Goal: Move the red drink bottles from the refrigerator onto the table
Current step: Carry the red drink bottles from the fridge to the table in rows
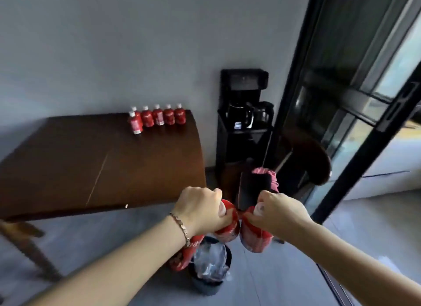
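6 bottles (157,117) already on table (91,159); your left hand (200,209) grips 2 more, right hand (276,211) 1; set them down.

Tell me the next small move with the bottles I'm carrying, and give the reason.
Probably step toward the table and set the held bottles beside the row of red bottles at its far edge. The left hand and right hand each grip red bottles short of the tabletop, and bare wood lies in front of that row.
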The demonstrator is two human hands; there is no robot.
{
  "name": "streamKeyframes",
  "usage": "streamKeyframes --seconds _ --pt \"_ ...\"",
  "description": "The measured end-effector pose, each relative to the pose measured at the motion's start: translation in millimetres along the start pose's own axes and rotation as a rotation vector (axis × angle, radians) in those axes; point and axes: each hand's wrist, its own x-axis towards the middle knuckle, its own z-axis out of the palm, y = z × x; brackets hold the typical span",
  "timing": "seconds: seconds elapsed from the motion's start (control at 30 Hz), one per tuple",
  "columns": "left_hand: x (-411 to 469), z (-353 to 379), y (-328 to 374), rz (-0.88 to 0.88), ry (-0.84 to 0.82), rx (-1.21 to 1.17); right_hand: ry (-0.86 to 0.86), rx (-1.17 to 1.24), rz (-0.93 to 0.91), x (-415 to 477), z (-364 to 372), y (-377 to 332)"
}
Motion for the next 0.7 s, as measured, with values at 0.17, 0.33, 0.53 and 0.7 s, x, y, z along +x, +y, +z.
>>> streamKeyframes --seconds 0.17,0.33,0.53,0.7 --pt "4 2 -86 -0.272 -0.012 0.046 -0.075 -0.002 -0.182 95 7 -64" --pt "3 13 -172 -0.461 -0.026 0.092 -0.19 0.06 -0.243 171 25 -130" --pt "25 41 -292 -0.5 -0.115 0.115 -0.221 0.081 -0.234 265 59 -211" --pt "65 60 -382 -0.428 -0.215 0.066 -0.235 0.125 -0.133 336 70 -266"
